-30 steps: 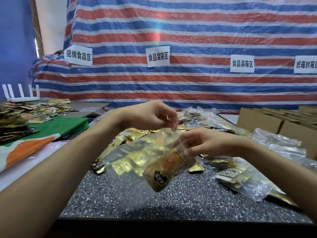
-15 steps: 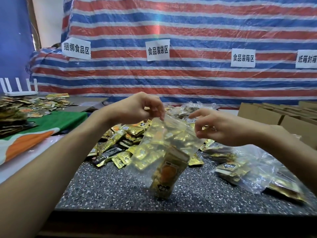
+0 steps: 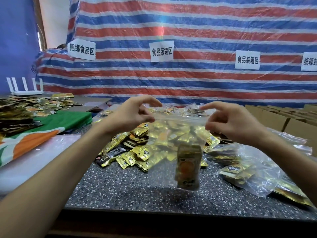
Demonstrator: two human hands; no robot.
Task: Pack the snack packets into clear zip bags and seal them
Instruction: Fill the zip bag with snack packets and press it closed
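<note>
The red, white and blue striped plastic tarp [image 3: 188, 23] fills the back. Below it the dark speckled stone tabletop [image 3: 128, 189] carries a loose heap of gold foil snack packets [image 3: 130, 152] and, to my right, filled clear bags lying flat [image 3: 253, 172].

Above the tabletop I hold the clear plastic zip bag [image 3: 163, 169] in the air in front of me. One gold and orange snack packet [image 3: 187, 169] stands upright low inside it.

My left grip [image 3: 133, 115] pinches the bag's top left corner between thumb and fingers. My right grip [image 3: 229, 121] pinches the top right corner the same way.

A second ago both grips were bunched close at the mouth, and the bag slumped at a tilt with the packet lying slantwise. Since then they have drawn apart. The zip strip is now pulled taut and level, and the bag hangs straight.

I judge the mouth is flattened for sealing, or just sealed. Whether the strip is fully shut I cannot tell through the glare.
</note>
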